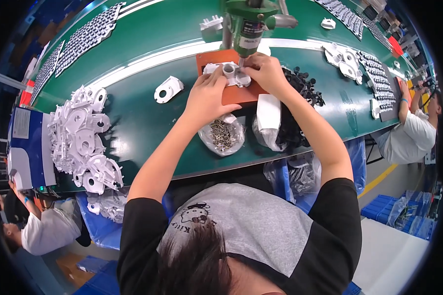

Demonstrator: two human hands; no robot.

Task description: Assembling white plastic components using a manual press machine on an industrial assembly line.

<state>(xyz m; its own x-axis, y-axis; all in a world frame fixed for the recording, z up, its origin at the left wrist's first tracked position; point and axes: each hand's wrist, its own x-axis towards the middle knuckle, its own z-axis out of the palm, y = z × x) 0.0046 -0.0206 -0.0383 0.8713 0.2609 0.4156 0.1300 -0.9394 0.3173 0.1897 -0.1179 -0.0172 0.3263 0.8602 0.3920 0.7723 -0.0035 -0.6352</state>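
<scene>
A white plastic housing (229, 70) with a round collar lies on an orange board (246, 95), beneath the spindle of a green bench machine (249, 29). My left hand (206, 97) rests its stretched fingers on the housing's left part, with the thumb sticking out free toward the right. Beside the spindle tip, my right hand (267, 72) has its fingers pinched together at the housing's right side; what is between them is hidden. Just in front of the board stands a clear bag of small metal screws (222, 135).
A heap of white housings (83, 137) covers the left side; one single housing (169, 89) lies nearer. Black plastic parts (300, 88) and a white packet (268, 112) are on the right. Trays of dark parts (379, 88) stand farther off. Co-workers sit at both sides.
</scene>
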